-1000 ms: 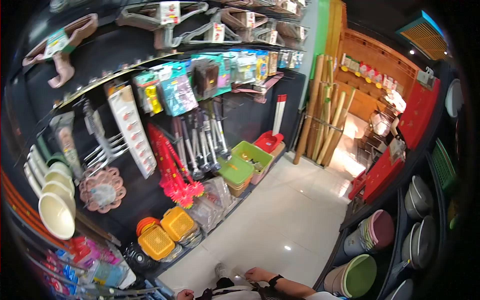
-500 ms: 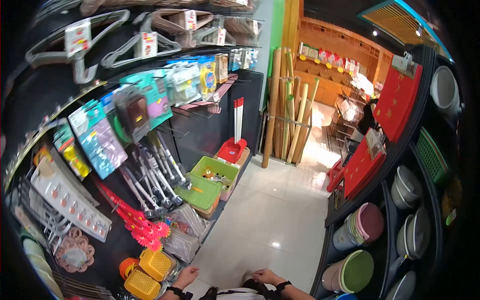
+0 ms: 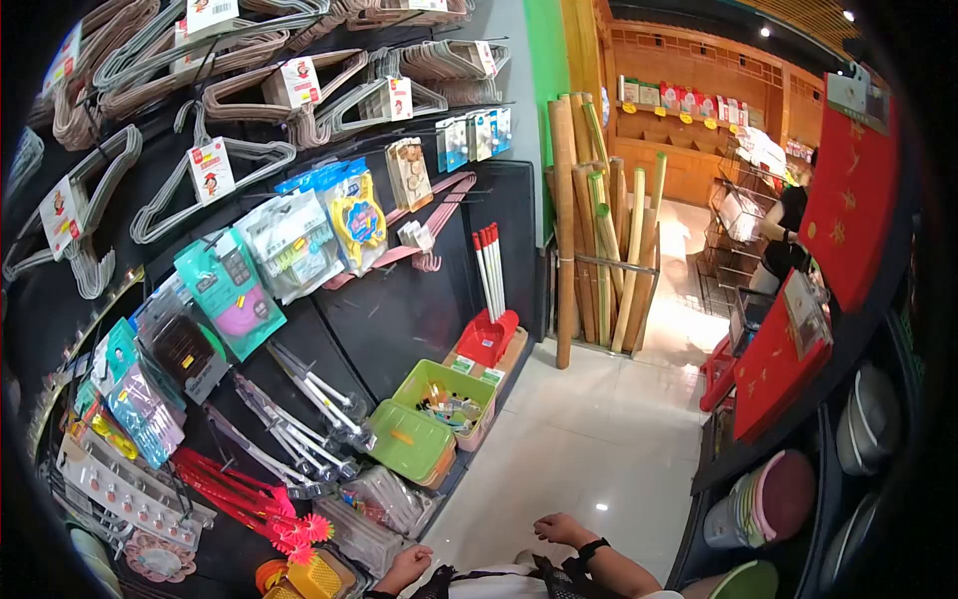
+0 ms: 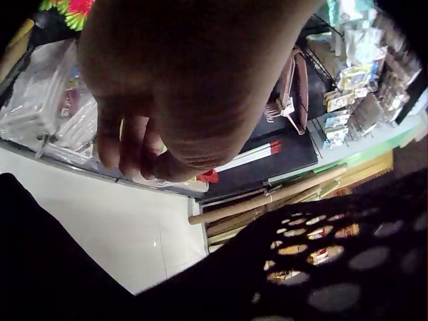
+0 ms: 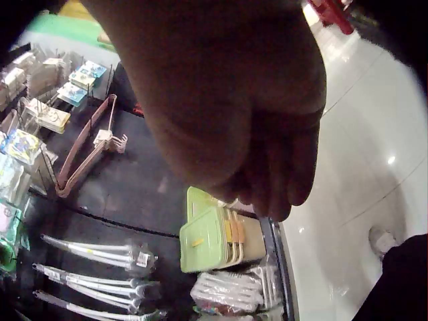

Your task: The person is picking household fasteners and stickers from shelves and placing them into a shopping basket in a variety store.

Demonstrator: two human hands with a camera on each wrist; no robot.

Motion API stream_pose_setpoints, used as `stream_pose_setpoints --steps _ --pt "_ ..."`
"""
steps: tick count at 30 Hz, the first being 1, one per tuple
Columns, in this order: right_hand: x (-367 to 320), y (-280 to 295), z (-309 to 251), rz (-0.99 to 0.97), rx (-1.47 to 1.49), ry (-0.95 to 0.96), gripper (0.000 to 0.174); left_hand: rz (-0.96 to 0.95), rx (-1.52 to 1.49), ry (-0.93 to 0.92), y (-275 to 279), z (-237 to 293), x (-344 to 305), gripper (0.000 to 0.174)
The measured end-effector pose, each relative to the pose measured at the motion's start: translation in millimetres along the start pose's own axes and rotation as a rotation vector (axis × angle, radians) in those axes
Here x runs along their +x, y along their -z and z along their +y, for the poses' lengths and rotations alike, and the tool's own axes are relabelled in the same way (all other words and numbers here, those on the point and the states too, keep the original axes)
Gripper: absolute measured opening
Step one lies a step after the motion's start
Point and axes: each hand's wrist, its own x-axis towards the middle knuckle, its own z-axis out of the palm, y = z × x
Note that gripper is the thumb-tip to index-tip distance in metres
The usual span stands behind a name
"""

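Note:
At the bottom of the head view, my left hand (image 3: 407,567) hangs near the plastic-wrapped goods low on the left, touching nothing. My right hand (image 3: 559,529) is over the floor, also holding nothing. In the left wrist view the fingers of the left hand (image 4: 167,100) hang loosely bent. The right wrist view shows the right hand (image 5: 234,107) with loosely bent fingers. Beyond the hands stand a green-lidded box (image 3: 411,439), a green bin (image 3: 469,389) with small items inside and a red dustpan (image 3: 487,341).
Hangers (image 3: 210,170) and packaged goods (image 3: 235,290) hang along the left wall. Bamboo poles (image 3: 564,240) stand ahead in a rack. Buckets (image 3: 758,499) line the right shelf, below red panels (image 3: 853,200). A tiled floor (image 3: 589,429) runs between. Farther back is a person (image 3: 783,235).
The view has moved forward and swung about; the poles and green bin look nearer. Both hands have shifted within the view, still holding nothing.

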Motion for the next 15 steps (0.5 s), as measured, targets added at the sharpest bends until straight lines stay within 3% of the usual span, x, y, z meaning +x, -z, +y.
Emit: stream_pose_setpoints --steps 2,11,15 --pt "17.2 25.1 -2.3 0.024 -0.013 -0.016 0.041 0.035 0.066 -0.037 1.0 43.9 15.3 0.026" --pt "90.3 95.0 -28.7 -0.08 -0.004 -0.093 0.04 -0.026 -0.062 -0.15 -8.5 139.5 150.6 0.022" --pt "141.1 135.7 -72.8 -0.069 -0.046 0.037 0.042 0.031 -0.173 -0.246 -0.1 191.3 231.3 0.018"
